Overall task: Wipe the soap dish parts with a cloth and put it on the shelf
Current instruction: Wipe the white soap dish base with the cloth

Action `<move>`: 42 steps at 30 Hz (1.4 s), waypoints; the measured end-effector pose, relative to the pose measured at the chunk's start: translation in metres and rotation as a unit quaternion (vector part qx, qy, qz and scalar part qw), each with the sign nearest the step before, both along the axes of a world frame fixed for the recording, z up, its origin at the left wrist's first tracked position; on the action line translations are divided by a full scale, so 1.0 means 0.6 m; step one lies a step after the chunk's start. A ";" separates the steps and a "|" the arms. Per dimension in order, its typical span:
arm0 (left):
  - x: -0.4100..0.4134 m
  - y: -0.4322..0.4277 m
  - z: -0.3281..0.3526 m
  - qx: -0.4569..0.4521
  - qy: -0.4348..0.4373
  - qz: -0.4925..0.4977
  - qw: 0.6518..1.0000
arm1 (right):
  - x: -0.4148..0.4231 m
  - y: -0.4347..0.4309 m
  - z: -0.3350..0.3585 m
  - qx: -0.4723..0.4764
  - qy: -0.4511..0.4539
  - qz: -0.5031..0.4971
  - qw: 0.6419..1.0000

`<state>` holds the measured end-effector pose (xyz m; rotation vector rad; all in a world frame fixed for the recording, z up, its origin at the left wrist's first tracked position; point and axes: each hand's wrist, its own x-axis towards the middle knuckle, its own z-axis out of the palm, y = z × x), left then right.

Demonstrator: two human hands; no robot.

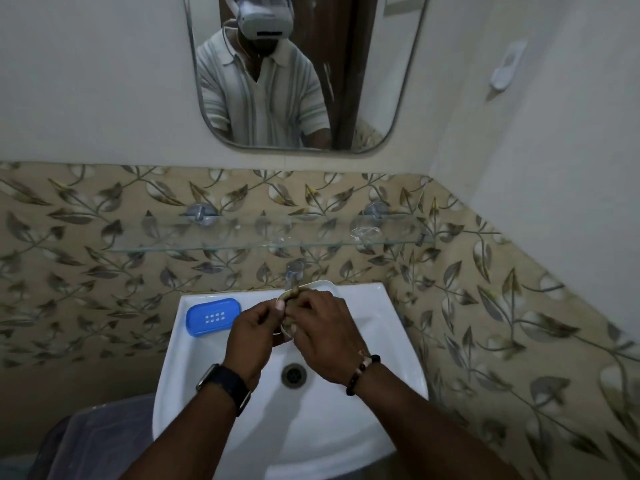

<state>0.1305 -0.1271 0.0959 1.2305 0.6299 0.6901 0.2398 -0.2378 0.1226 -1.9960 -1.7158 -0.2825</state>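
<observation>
Over the white sink [388,344] both hands meet on a white soap dish part [323,288], held tilted near the tap. My left hand [254,329] grips its left edge. My right hand [327,336] presses a small olive-brown cloth [292,292] against the dish; most of the cloth is hidden under the fingers. The blue soap dish part [213,317], with a grid of small holes, lies flat on the sink's back left rim. The glass shelf [242,245] runs along the tiled wall above the tap.
A chrome tap [293,270] stands just behind the hands. The drain [293,374] is below them. A mirror [298,74] hangs above the shelf. A white wall holder [507,65] is at upper right. A translucent lidded bin [100,441] sits lower left.
</observation>
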 end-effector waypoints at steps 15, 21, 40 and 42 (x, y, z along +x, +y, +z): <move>-0.033 0.000 0.029 0.025 0.000 -0.021 0.999 | -0.035 0.013 0.040 0.004 0.109 -0.014 0.994; -0.044 0.004 0.036 0.039 0.008 -0.022 0.999 | -0.009 0.002 0.062 -0.072 -0.029 0.082 0.994; -0.046 -0.013 0.034 0.006 0.015 0.052 0.999 | -0.079 0.001 0.052 -0.097 0.135 -0.033 0.986; -0.047 -0.011 0.038 0.015 0.014 0.050 0.999 | -0.071 -0.009 0.055 -0.073 0.029 -0.010 0.997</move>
